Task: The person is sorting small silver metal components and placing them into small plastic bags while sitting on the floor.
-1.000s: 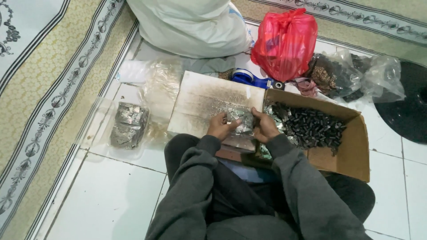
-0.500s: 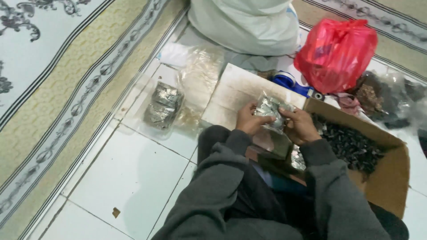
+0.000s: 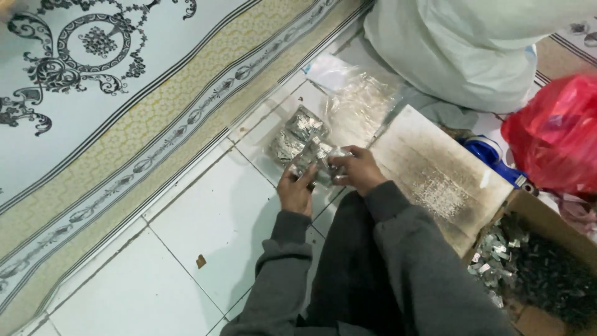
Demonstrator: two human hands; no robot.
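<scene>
Both hands hold a small clear plastic bag (image 3: 317, 160) filled with small shiny metal pieces, just above the white tiled floor. My left hand (image 3: 296, 191) grips its lower left side. My right hand (image 3: 356, 170) grips its right side. Directly behind it, another filled clear bag (image 3: 296, 132) of the same metal pieces lies on the tiles.
A worn wooden board (image 3: 439, 173) lies right of my hands. A cardboard box (image 3: 540, 219) of loose metal pieces sits at the lower right. Empty clear bags (image 3: 359, 101), a red plastic bag (image 3: 555, 134), a white sack (image 3: 463, 50) and a patterned carpet (image 3: 106, 93) surround the tiles.
My hands moved the filled bag left, away from the board and the box, toward the bag lying on the tiles. The camera view swung left as well.
</scene>
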